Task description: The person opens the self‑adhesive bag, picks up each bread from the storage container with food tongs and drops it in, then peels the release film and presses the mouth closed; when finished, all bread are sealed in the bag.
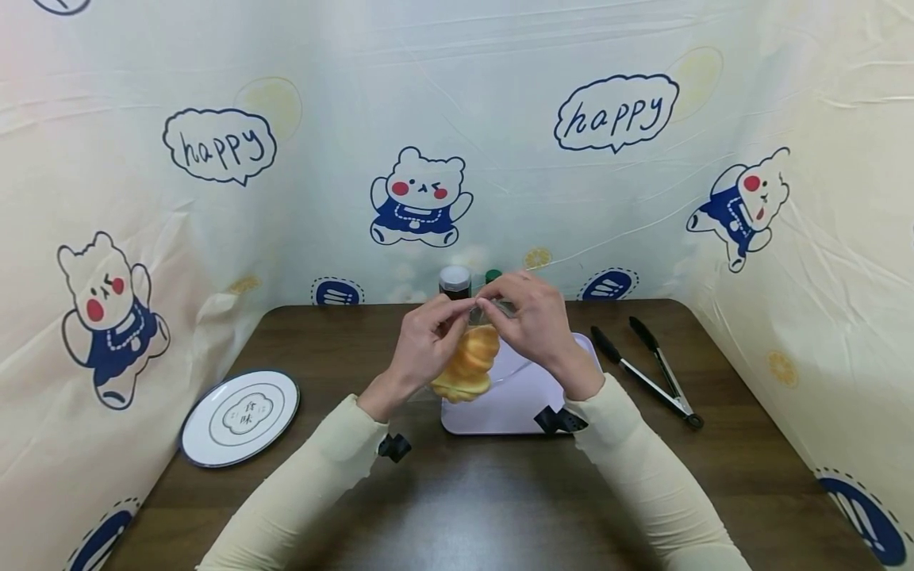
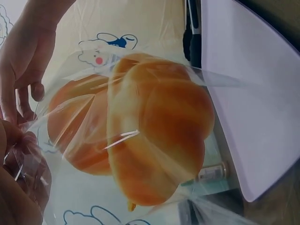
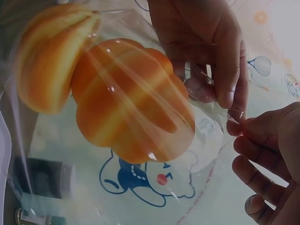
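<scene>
Over the table hangs a clear plastic bag (image 3: 211, 111) with two golden-brown bread rolls (image 1: 470, 363) in it; both show large in the wrist views. My left hand (image 1: 427, 337) pinches the bag's top edge between thumb and fingers. Right beside it, my right hand (image 1: 531, 313) pinches the same edge, and the fingertips of both hands meet. Bunched, crinkled film shows in the left hand's fingers in the left wrist view. Below and behind the bag lies a pale lilac tray (image 1: 514, 412), partly hidden by the right forearm.
A white plate (image 1: 207, 432) with a dark rim lies at the table's left. Black-handled metal tongs (image 1: 667, 404) lie spread at the right. Behind the hands stand a dark jar with a white lid (image 1: 455, 277) and a green-capped bottle (image 1: 493, 275). A printed cloth hangs around the table.
</scene>
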Motion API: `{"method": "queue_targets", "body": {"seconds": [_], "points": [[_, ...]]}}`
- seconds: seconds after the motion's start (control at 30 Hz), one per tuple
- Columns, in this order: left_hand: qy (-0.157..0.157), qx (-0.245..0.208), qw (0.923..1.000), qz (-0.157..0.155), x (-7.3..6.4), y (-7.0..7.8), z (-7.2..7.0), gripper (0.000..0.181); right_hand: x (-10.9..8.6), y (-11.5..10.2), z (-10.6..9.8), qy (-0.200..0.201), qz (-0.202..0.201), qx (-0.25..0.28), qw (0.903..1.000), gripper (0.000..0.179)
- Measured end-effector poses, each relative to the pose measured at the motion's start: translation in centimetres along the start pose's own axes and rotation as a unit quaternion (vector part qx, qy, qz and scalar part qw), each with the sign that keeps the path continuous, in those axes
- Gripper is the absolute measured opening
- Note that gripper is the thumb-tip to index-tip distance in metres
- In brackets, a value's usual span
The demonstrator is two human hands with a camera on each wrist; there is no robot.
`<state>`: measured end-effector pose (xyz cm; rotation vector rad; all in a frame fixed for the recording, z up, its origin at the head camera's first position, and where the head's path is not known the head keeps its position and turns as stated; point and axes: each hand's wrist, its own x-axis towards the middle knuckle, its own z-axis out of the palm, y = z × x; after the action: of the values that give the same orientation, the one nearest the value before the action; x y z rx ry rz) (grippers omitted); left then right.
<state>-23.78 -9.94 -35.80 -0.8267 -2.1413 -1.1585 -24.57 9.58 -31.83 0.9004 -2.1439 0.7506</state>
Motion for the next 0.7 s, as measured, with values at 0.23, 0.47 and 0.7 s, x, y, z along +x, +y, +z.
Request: {"method": "queue_targets", "body": {"seconds": [0.23, 0.47, 0.7], "points": [[-0.005, -0.004, 1.0, 0.002, 0.16, 0.1, -0.07, 0.025, -0.04, 0.21, -0.08, -0.01, 0.027, 0.019, 0.9994, 0.012], [-0.007, 0.0, 1.0, 0.002, 0.33, 0.25, -0.17, 0.025, -0.08, 0.38, -0.22, -0.014, 0.058, 0.04, 0.9974, 0.014], [-0.007, -0.001, 1.0, 0.0, 0.42, 0.34, -0.13, 0.025, -0.15, 0.46, -0.28, -0.018, 0.081, 0.045, 0.9955, 0.015]]}}
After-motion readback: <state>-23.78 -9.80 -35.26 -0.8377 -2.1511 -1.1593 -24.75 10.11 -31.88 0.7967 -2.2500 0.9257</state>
